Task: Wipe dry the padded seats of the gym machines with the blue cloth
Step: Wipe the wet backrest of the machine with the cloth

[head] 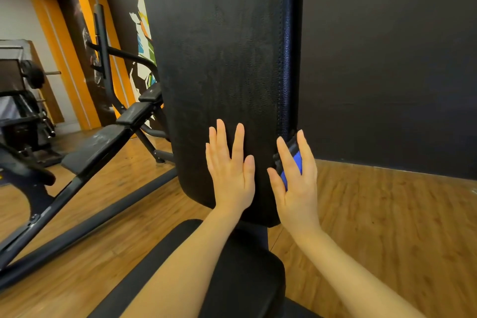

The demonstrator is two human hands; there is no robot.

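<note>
The left hand point(230, 178) lies flat with straight fingers on the upright back pad point(219, 72), probably to steady it. The right hand point(296, 183), fingers spread, presses the blue cloth point(291, 166) against the pad's right edge to dry the seam.

2 hands point(229, 175), 1 cloth point(291, 168), 2 benches point(222, 59)

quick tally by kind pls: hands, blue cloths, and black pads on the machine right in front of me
Hands: 2, the left hand flat on the back pad, the right hand pressing the cloth to the pad's right edge
Blue cloths: 1, the blue cloth
Black pads: 2, the upright back pad and the seat pad
Total: 5
</note>
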